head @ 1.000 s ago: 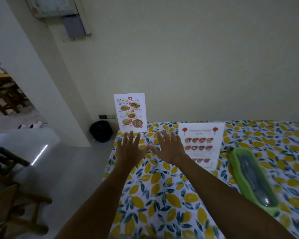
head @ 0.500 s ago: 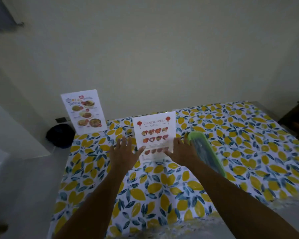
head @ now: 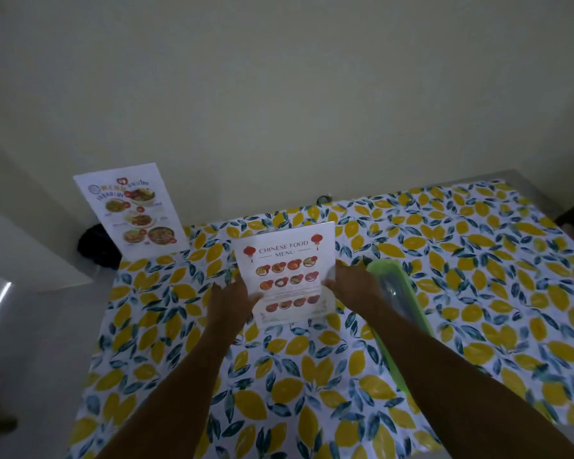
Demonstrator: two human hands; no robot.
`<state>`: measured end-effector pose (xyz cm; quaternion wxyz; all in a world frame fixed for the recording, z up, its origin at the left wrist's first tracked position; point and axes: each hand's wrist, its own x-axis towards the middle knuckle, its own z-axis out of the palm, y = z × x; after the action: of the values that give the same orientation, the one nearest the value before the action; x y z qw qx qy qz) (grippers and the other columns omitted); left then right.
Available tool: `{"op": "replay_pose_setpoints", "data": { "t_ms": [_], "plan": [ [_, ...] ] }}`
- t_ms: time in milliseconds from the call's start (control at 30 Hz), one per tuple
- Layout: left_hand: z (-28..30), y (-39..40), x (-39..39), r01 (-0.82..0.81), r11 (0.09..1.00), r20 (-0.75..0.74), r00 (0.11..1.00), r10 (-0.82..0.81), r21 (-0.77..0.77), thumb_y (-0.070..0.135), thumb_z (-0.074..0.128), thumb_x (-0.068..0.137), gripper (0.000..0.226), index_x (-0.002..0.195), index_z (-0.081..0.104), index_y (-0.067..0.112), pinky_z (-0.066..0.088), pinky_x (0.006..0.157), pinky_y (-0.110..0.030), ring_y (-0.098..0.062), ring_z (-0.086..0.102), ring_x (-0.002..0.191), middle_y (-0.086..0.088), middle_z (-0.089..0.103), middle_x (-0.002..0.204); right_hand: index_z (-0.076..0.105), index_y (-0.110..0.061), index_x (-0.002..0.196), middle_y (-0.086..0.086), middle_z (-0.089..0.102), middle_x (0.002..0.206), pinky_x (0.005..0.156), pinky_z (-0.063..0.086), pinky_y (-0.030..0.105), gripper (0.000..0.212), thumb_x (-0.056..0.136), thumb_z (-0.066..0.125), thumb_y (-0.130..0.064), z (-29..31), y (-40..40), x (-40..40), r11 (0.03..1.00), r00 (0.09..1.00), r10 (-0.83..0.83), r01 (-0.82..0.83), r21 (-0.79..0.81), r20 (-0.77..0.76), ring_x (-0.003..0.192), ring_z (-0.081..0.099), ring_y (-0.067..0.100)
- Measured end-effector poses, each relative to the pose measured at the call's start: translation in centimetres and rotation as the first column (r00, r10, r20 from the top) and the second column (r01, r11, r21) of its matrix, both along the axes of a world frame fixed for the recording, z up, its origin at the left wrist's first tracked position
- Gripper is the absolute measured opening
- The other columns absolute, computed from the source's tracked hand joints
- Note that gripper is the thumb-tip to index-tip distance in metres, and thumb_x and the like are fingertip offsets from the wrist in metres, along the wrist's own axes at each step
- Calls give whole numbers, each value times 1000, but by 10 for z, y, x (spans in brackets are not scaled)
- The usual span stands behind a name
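Note:
A white "Chinese Food Menu" card (head: 287, 270) is tilted up off the lemon-print tablecloth (head: 312, 376) in the middle of the table. My left hand (head: 229, 301) grips its left edge, thumb on the front. My right hand (head: 353, 289) grips its right edge. The card's lower part rests near the cloth. A second menu card (head: 131, 212) with food photos stands upright at the table's far left corner, leaning against the wall.
A long green plastic box with a clear lid (head: 400, 303) lies just right of my right forearm. A dark round object (head: 96, 248) sits on the floor below the far left corner. The wall runs along the table's far edge.
The view swung right. My hands went from lying flat on the cloth near the left card to the Chinese menu's two sides, and the card now tilts up.

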<state>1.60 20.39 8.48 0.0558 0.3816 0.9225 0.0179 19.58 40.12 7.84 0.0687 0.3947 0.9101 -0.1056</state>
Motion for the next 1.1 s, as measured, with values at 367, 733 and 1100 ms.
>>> {"op": "replay_pose_setpoints", "data": {
  "t_ms": [367,733,1100],
  "plan": [
    [62,91,19,-19,995,-127,991,31,101,62,54,90,65,129,51,11,57,69,-35,-27,73,83,-9,75,100,50,-11,123,12,70,110,80,54,40,51,96,46,-55,56,95,20,997,987,37,-25,76,-156,100,68,32],
    [110,266,137,160,962,-192,974,-118,223,61,57,89,60,119,55,9,47,58,-31,-28,71,72,-9,73,88,49,-11,123,14,71,103,74,54,40,54,95,47,-57,122,257,159,970,983,-35,76,230,-180,94,70,34],
    [118,416,224,436,870,-211,895,-393,229,62,55,90,59,120,52,11,52,68,-38,-32,71,82,-11,74,95,49,-13,125,14,69,106,76,52,41,59,94,44,-62,130,352,294,894,931,-320,358,271,-176,91,68,35]
  ]
}}
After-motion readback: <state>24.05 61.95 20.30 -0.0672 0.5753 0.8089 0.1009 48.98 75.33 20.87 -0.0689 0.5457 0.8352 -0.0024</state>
